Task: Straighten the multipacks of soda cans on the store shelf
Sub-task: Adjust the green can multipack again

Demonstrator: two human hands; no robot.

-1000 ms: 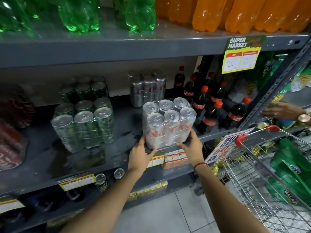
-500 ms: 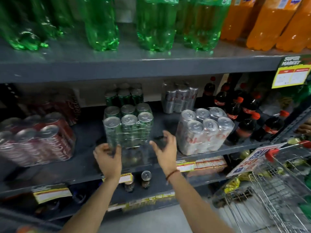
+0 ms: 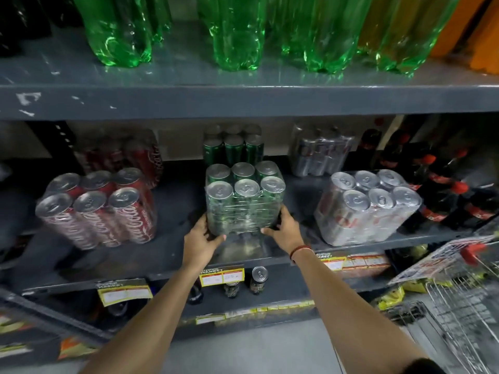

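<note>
Here's the green six-pack (image 3: 244, 201), front and centre on the middle shelf (image 3: 172, 255): six cans with dull silver tops in two rows of three, bound in clear shrink-wrap that creases in bands across the near face. It stands upright, set a little back from the shelf's front edge, with a second green pack (image 3: 234, 147) right behind it against the back wall.

To the left, well apart, the red cola six-pack (image 3: 97, 211) leans, its can tops tipped toward the camera, another red pack (image 3: 127, 155) in the shadow behind. To the right, the silver six-pack (image 3: 367, 209) sits at an angle too, tilted and skewed against the shelf line, with one more silver pack (image 3: 321, 151) at the back. Small dark cola bottles with red caps (image 3: 442, 190) crowd the far right.

Now the hands. Both arms reach straight in from below. The left hand (image 3: 202, 238) cups the pack's lower left corner, thumb lying across the near face at the base, fingers tucked round the side out of sight. The right hand (image 3: 286, 230) mirrors it on the lower right corner, thumb on the front, a red thread band at the wrist. Each grip is pressed flat on the wrap, the pack squeezed between the two palms.

Above, big green bottles (image 3: 235, 31) line the top shelf. A wire trolley (image 3: 459, 306) stands at the lower right.
</note>
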